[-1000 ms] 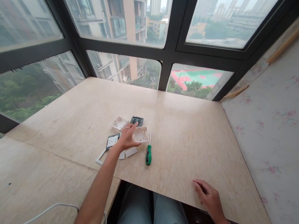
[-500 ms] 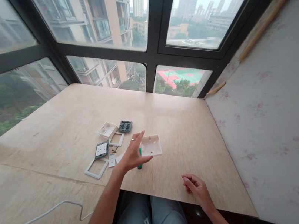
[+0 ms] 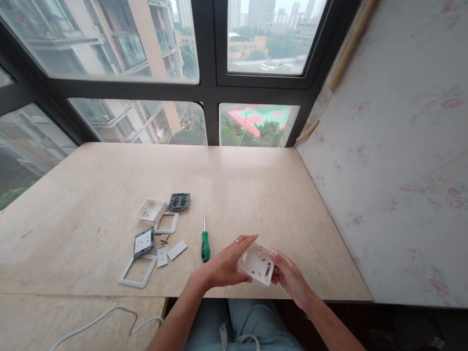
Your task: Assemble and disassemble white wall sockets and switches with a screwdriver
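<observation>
A white square plastic box (image 3: pixel 257 263) is held between both hands above the near edge of the beige table (image 3: pixel 265 206). My left hand (image 3: pixel 225 263) grips its left side, fingers curled over the top rim. My right hand (image 3: pixel 287 273) holds its right lower corner from underneath. The open side of the box faces up and toward me, tilted.
A green-handled screwdriver (image 3: pixel 205 247) lies left of the hands. Farther left lie another white box (image 3: pixel 150 210), a dark module (image 3: pixel 178 201), a grey socket module (image 3: pixel 144 242), white frames (image 3: pixel 137 274) and small white plates (image 3: pixel 177 249). A white cable (image 3: pixel 65 341) crosses the near-left board. A wall stands right.
My left hand carried the white box from the parts pile toward me. My right hand rose from the table edge and took hold of the box's other side.
</observation>
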`<state>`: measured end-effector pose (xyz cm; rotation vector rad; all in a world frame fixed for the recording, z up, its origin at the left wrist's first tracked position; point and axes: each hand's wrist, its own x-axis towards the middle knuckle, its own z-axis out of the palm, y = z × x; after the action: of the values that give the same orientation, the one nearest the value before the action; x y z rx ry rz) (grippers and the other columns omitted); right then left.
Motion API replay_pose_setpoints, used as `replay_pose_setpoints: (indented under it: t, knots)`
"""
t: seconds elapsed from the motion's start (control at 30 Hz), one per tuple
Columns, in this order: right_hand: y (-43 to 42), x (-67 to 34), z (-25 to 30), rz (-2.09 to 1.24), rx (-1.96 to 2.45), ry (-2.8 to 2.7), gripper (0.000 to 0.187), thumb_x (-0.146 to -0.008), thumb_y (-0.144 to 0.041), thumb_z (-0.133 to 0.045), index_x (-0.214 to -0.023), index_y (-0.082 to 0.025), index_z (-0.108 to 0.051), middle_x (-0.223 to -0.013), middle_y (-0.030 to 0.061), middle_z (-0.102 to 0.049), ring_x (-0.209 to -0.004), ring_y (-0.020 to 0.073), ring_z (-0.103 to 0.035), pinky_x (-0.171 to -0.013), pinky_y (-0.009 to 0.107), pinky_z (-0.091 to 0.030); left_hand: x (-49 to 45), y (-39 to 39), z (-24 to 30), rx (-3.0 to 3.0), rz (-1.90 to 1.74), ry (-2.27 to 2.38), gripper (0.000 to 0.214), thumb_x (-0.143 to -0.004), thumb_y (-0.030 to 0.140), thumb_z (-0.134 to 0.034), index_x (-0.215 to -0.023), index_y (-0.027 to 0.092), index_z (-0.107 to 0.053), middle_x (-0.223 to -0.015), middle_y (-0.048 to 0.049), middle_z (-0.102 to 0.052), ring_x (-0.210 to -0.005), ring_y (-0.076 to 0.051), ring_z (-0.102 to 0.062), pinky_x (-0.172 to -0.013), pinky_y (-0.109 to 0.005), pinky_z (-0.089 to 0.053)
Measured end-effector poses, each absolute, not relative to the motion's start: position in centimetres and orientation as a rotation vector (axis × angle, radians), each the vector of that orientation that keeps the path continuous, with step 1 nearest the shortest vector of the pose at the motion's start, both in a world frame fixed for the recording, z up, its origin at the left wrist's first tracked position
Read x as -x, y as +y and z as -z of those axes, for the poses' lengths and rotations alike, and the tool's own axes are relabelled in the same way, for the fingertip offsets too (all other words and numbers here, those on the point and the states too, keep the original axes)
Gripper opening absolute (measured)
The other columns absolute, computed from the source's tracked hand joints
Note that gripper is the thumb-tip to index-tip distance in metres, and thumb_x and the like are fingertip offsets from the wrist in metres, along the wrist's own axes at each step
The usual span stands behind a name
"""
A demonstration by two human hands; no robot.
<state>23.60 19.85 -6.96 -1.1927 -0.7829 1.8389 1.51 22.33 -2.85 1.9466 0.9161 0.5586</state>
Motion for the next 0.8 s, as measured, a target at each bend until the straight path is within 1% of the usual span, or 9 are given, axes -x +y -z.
replay_pose_setpoints:
  t: [0.1, 0.2, 0.27, 0.33, 0.37, 0.43, 0.53, 0.7, 0.8]
  knots:
    - [19.1, -23.9, 7.0, -1.808, 1.212, -0.755, 0.044, -0.074, -0.056, -0.073, -0.088, -0.016, -0.064, -0.067, -0.0008, -0.061, -0.053, 0.0097, -0.052, -0.045, 0.020, -0.036, -2.1, 21.4, 3.5, -1.924, -0.602, 0.898, 0.102, -0.068, 0.016, -0.077, -0.152, 0.026, -0.020, -0.155, -0.0126, -0.030, -0.143, -0.028, -0.027, -0.117, -0.048, -0.026]
    - [18.3, -24.4, 7.1, -1.753, 1.231, -0.683, 0.044, -0.072, -0.055, -0.075, -0.089, -0.016, -0.063, -0.074, 0.0017, -0.067, -0.060, 0.0123, -0.058, -0.050, 0.022, -0.044, -2.8, 20.2, 4.7, -1.882, -0.750, 0.990, 0.094, -0.073, 0.021, -0.075, -0.151, 0.025, -0.023, -0.155, -0.0125, -0.028, -0.145, -0.028, -0.022, -0.118, -0.050, -0.025]
    - [17.9, -24.8, 7.4, -1.698, 1.237, -0.620, 0.045, -0.070, -0.053, -0.077, -0.091, -0.016, -0.063, -0.078, 0.0022, -0.069, -0.065, 0.0140, -0.061, -0.056, 0.024, -0.050, -3.7, 19.2, 5.9, -1.803, -0.869, 1.143, 0.085, -0.075, 0.028, -0.075, -0.148, 0.025, -0.030, -0.151, -0.0134, -0.034, -0.143, -0.029, -0.028, -0.115, -0.051, -0.031]
    - [17.6, -25.1, 7.6, -1.645, 1.224, -0.579, 0.044, -0.070, -0.050, -0.079, -0.094, -0.017, -0.062, -0.082, 0.0014, -0.070, -0.070, 0.0147, -0.064, -0.063, 0.026, -0.054, -4.9, 18.1, 7.1, -1.679, -0.961, 1.289, 0.080, -0.076, 0.034, -0.075, -0.145, 0.026, -0.034, -0.145, -0.0143, -0.041, -0.133, -0.030, -0.042, -0.107, -0.051, -0.041]
    - [17.4, -25.1, 7.7, -1.625, 1.211, -0.570, 0.044, -0.070, -0.048, -0.079, -0.097, -0.018, -0.061, -0.084, 0.0012, -0.070, -0.073, 0.0149, -0.065, -0.066, 0.027, -0.055, -5.5, 17.5, 7.7, -1.611, -1.000, 1.335, 0.081, -0.076, 0.037, -0.075, -0.144, 0.026, -0.033, -0.140, -0.0144, -0.044, -0.126, -0.030, -0.049, -0.103, -0.051, -0.044]
    - [17.2, -25.2, 7.8, -1.603, 1.183, -0.561, 0.046, -0.072, -0.046, -0.079, -0.103, -0.019, -0.058, -0.090, 0.0015, -0.071, -0.078, 0.0154, -0.066, -0.073, 0.029, -0.057, -6.8, 16.5, 8.8, -1.543, -1.033, 1.353, 0.096, -0.068, 0.041, -0.081, -0.146, 0.025, -0.029, -0.136, -0.0152, -0.047, -0.122, -0.030, -0.052, -0.099, -0.051, -0.047]
    - [16.7, -25.0, 8.0, -1.601, 1.151, -0.561, 0.051, -0.072, -0.042, -0.080, -0.110, -0.020, -0.053, -0.097, 0.0031, -0.071, -0.084, 0.0172, -0.069, -0.081, 0.032, -0.057, -8.3, 15.7, 9.9, -1.551, -1.057, 1.339, 0.101, -0.064, 0.039, -0.084, -0.147, 0.025, -0.026, -0.140, -0.0160, -0.043, -0.125, -0.031, -0.049, -0.102, -0.051, -0.045]
    - [16.2, -24.9, 9.0, -1.646, 1.124, -0.611, 0.055, -0.071, -0.040, -0.080, -0.112, -0.022, -0.049, -0.104, 0.0058, -0.070, -0.093, 0.0227, -0.069, -0.085, 0.040, -0.056, -9.0, 16.2, 10.4, -1.566, -1.077, 1.426, 0.080, -0.074, 0.030, -0.076, -0.142, 0.023, -0.034, -0.138, -0.0137, -0.048, -0.127, -0.029, -0.049, -0.104, -0.049, -0.043]
    - [16.2, -25.3, 10.0, -1.658, 1.198, -0.710, 0.056, -0.071, -0.044, -0.079, -0.112, -0.020, -0.050, -0.112, 0.0089, -0.067, -0.099, 0.0249, -0.067, -0.083, 0.040, -0.056, -8.6, 16.5, 10.8, -1.611, -1.050, 1.474, 0.071, -0.077, 0.030, -0.073, -0.138, 0.022, -0.040, -0.137, -0.0130, -0.051, -0.129, -0.028, -0.048, -0.106, -0.049, -0.041]
